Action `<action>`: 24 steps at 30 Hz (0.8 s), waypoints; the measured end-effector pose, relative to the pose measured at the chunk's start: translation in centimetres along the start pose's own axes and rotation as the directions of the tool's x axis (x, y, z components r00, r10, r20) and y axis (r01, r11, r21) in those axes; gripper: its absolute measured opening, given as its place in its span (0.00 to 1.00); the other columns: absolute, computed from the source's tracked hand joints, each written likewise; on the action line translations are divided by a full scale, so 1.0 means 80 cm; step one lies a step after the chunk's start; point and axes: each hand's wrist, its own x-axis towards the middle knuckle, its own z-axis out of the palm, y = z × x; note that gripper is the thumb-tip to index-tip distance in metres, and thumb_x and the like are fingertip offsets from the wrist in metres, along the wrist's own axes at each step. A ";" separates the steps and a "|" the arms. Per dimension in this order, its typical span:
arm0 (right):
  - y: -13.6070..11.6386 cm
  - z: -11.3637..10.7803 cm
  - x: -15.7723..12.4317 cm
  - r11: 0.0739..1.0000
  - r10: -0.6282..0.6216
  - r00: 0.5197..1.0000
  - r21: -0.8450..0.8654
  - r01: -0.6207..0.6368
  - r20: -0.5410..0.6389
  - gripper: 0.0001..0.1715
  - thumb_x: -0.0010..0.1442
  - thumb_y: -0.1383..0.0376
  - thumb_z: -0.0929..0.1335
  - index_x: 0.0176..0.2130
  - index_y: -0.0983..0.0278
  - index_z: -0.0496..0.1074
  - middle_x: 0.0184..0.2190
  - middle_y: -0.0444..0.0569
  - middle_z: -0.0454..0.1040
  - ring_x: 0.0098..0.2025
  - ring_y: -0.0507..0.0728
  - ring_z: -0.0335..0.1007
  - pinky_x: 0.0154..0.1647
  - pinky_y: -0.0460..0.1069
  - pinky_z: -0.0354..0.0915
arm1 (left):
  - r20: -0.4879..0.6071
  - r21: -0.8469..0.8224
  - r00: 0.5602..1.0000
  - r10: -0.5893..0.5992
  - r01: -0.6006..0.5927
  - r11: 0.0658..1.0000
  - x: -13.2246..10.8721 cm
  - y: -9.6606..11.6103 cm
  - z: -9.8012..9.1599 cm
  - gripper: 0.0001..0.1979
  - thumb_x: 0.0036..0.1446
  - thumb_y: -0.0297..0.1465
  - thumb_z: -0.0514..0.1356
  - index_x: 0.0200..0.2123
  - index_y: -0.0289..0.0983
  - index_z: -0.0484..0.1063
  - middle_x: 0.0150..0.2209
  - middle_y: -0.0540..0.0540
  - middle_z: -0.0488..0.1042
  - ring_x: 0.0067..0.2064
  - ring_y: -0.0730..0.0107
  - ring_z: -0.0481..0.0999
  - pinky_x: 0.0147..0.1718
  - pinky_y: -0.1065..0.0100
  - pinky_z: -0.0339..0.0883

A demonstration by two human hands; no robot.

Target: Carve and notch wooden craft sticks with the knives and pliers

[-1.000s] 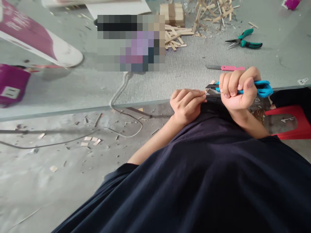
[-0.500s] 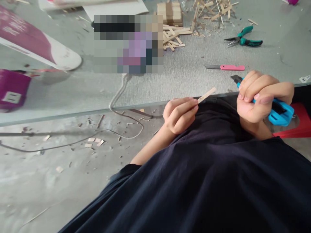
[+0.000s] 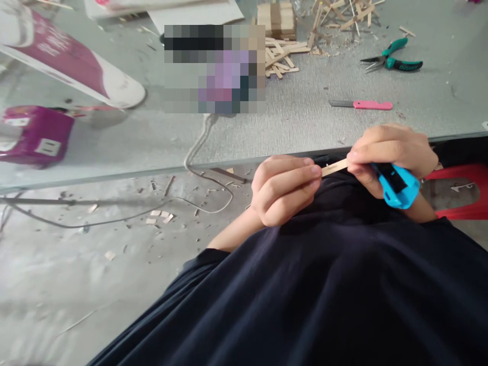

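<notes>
Head view: your right hand (image 3: 392, 155) just moved in to pinch the wooden stick (image 3: 335, 167), blue cutter (image 3: 404, 189) palmed; your left hand (image 3: 286, 190) pinches its other end. Stick's your side of the pink knife (image 3: 372, 105), now held two-handed, cutter likely idle.

1. Green-handled pliers (image 3: 389, 62) lie spread on the table (image 3: 290, 127).
2. A pink-handled knife (image 3: 373, 104) lies nearer the table's edge.
3. A purple box (image 3: 59, 127) sits near a maroon-and-white container (image 3: 76, 56).
4. A pale cable (image 3: 199, 139) hangs over the edge.
5. A red stool (image 3: 468, 210), far right.
</notes>
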 end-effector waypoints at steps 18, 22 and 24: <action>0.009 -0.004 -0.029 0.973 0.220 0.975 -0.066 -0.220 0.000 0.08 0.67 0.55 0.80 0.47 0.44 0.85 0.33 0.41 0.88 0.28 0.60 0.83 0.29 0.55 0.77 | 0.205 -0.297 0.908 -0.366 0.414 0.860 0.073 0.065 -0.007 0.25 0.74 0.52 0.70 0.30 0.40 0.80 0.24 0.51 0.80 0.21 0.76 0.74 0.20 0.70 0.66; 0.023 0.010 -0.031 0.981 0.191 0.981 -0.026 -0.191 -0.019 0.10 0.66 0.48 0.81 0.44 0.45 0.85 0.30 0.41 0.86 0.26 0.59 0.81 0.27 0.56 0.75 | 0.091 -0.359 0.901 -0.424 0.427 0.830 0.070 0.053 0.008 0.27 0.74 0.56 0.69 0.30 0.41 0.77 0.23 0.53 0.77 0.20 0.77 0.72 0.18 0.70 0.64; 0.026 0.014 -0.031 0.986 0.163 0.986 -0.013 -0.164 -0.044 0.11 0.66 0.47 0.82 0.44 0.46 0.85 0.30 0.41 0.86 0.26 0.59 0.80 0.26 0.55 0.74 | -0.002 -0.334 0.882 -0.471 0.443 0.832 0.069 0.040 0.014 0.28 0.75 0.58 0.66 0.31 0.42 0.77 0.25 0.53 0.78 0.20 0.77 0.71 0.18 0.70 0.63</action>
